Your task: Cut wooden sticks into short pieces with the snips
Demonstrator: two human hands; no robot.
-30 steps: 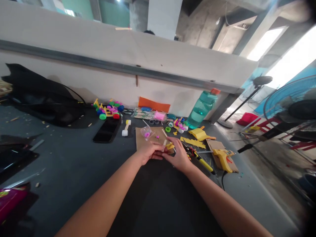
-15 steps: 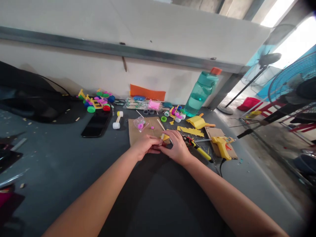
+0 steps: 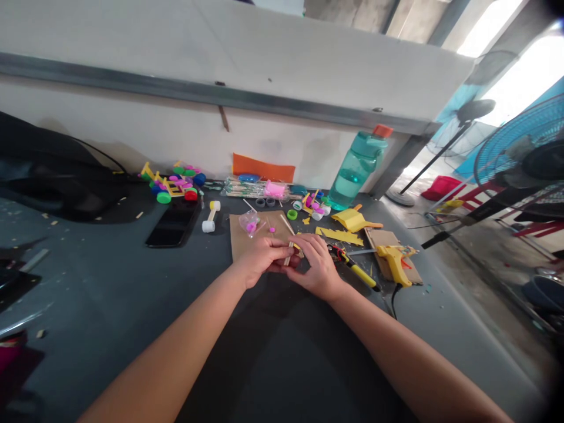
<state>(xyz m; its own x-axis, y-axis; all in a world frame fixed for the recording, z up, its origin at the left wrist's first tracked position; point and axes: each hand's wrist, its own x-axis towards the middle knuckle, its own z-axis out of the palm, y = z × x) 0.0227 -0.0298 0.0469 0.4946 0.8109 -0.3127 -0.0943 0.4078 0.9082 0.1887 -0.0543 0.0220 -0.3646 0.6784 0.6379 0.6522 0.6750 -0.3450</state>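
My left hand [image 3: 261, 259] and my right hand [image 3: 316, 265] meet over the near edge of a brown cardboard sheet [image 3: 247, 236] on the dark table [image 3: 110, 288]. Both are closed in a pinch on a small craft piece made of wooden sticks and a yellow part [image 3: 292, 252], held between the fingertips. A thin wooden stick [image 3: 286, 225] lies on the cardboard just beyond them, next to a small clear bag with pink bits [image 3: 249, 222].
Right of my hands lie yellow-handled pliers [image 3: 356, 270], a yellow glue gun [image 3: 396, 258] on cardboard and yellow foam scraps [image 3: 340, 235]. A teal water bottle [image 3: 358, 170] stands at the back. A black phone [image 3: 173, 223], a colourful toy car [image 3: 171, 182] and a black bag [image 3: 48, 176] are to the left.
The camera has tilted down, so the table sits higher in view. My hands have stayed together on the small piece, with the right fingers now curled further over it.
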